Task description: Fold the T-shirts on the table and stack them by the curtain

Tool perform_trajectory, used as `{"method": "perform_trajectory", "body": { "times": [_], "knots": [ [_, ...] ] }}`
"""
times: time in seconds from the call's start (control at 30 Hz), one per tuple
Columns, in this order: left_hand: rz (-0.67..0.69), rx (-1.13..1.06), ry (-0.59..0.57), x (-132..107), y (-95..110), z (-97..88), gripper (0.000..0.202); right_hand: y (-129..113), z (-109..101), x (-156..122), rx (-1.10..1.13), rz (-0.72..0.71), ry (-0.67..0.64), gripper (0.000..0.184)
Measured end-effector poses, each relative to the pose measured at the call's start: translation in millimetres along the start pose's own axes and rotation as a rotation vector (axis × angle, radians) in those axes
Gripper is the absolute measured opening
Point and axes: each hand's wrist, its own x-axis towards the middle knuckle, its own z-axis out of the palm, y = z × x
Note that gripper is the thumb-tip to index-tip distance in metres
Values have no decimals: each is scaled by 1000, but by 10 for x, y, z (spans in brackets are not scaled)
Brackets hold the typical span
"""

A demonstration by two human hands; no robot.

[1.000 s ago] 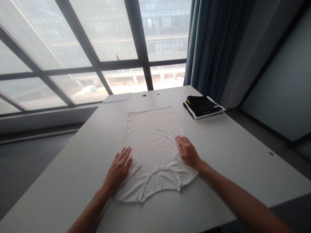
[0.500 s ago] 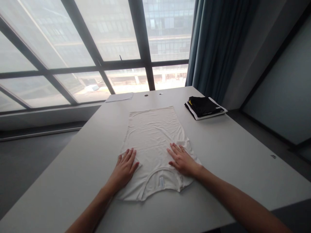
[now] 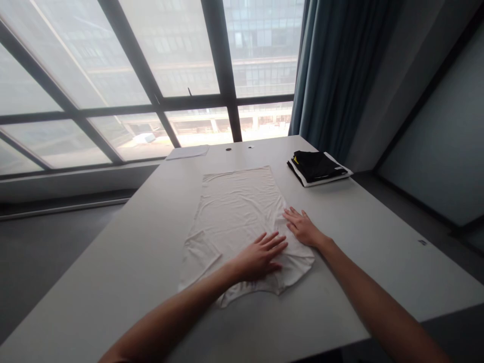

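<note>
A white T-shirt (image 3: 234,201) lies spread on the table, its neckline toward me and its hem toward the window. The left sleeve is folded inward onto the body, and creases run across the fabric. My left hand (image 3: 261,256) has its fingers apart over the shirt's right half near the collar, and its forearm hides part of the neckline. At the shirt's right side edge, by the right sleeve, my right hand (image 3: 300,226) rests with fingers stretched out. Neither hand grips the cloth.
A folded stack of black and white clothes (image 3: 319,167) sits at the table's right side. White paper sheets (image 3: 188,152) lie at the far left corner. The white table (image 3: 143,242) reaches toward the window, with a blue curtain (image 3: 333,75) behind the stack.
My left hand has moved right, from the left sleeve across to the shirt's right half. My right hand has shifted outward to the right edge.
</note>
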Motion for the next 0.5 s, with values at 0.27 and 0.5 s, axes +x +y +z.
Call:
{"method": "perform_trajectory", "body": {
  "times": [0.27, 0.5],
  "knots": [
    [-35, 32, 121, -101, -211, 136, 40, -45, -16, -23, -64, 25, -16, 55],
    [-120, 117, 146, 159, -135, 112, 19, -42, -23, -29, -25, 63, 44, 53]
  ]
}}
